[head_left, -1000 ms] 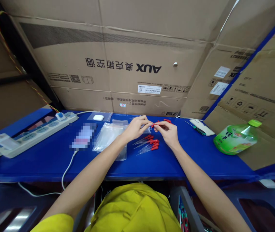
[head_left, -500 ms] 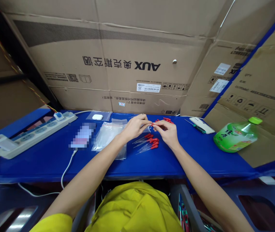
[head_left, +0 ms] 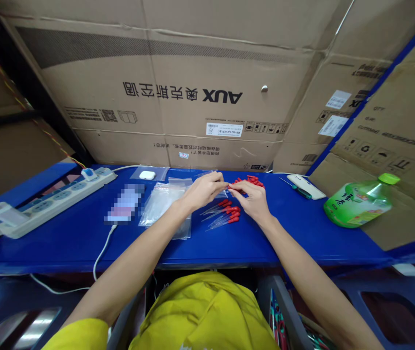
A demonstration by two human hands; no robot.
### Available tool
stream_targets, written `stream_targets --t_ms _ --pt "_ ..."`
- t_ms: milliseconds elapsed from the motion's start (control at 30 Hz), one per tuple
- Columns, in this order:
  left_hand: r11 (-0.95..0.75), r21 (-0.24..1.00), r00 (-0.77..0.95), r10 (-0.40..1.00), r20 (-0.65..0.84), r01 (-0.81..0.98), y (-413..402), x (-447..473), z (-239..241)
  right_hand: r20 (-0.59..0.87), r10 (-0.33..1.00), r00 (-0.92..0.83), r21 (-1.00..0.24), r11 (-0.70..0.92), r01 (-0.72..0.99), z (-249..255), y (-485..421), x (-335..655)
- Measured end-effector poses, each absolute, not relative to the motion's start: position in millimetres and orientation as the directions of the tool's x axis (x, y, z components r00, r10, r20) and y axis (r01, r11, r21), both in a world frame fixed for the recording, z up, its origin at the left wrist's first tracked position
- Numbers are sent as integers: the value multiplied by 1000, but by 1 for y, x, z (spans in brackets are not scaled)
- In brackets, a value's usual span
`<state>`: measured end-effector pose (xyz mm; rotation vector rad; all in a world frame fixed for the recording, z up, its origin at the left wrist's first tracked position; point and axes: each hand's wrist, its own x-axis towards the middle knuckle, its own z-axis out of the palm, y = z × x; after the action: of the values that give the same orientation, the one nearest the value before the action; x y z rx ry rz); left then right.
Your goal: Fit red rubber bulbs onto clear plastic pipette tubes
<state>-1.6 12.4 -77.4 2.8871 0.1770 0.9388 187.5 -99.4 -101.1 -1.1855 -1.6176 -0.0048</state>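
The left hand [head_left: 205, 190] and the right hand [head_left: 253, 195] meet above the table [head_left: 261, 245], their fingertips almost touching. A small red bulb [head_left: 229, 186] sits right in that meeting point, at the very tips of the fingers and well clear of both palms. The right thumb and forefinger are pinched on it from the right. The left fingers are bent and come up to it from the other side; whether they are clamped on anything cannot be told, since the hand hides what may be inside.

Clear tubes [head_left: 222, 194] lie just below the left fingertips, partly covered by them. More red bulbs [head_left: 256, 181] are heaped behind the right hand. Nearer the body, below the gap between the hands, droppers [head_left: 225, 222] lie in a loose group, red ends to the right and thin tips to the left. Clear bags [head_left: 161, 206] lie beside the left wrist, with a phone [head_left: 124, 204] farther left. A screwdriver [head_left: 301, 191] and a green bottle [head_left: 356, 204] lie well to the right
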Motion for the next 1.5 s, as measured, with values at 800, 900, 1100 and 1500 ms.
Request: stream_targets --t_ms 800,900,1100,1500 --pt "-864 502 700 380 605 35 21 -8 -67 483 841 244 -873 441 207 -101 -92 194" --pt "-858 513 693 385 609 25 20 -6 -68 480 833 277 -877 441 193 -101 -92 192" --pt "-852 523 706 374 601 6 18 -5 -70 470 830 302 -883 439 167 -102 -92 192" --pt "-842 540 716 365 595 -19 16 -3 -71 435 840 324 -900 416 128 -100 -94 190"
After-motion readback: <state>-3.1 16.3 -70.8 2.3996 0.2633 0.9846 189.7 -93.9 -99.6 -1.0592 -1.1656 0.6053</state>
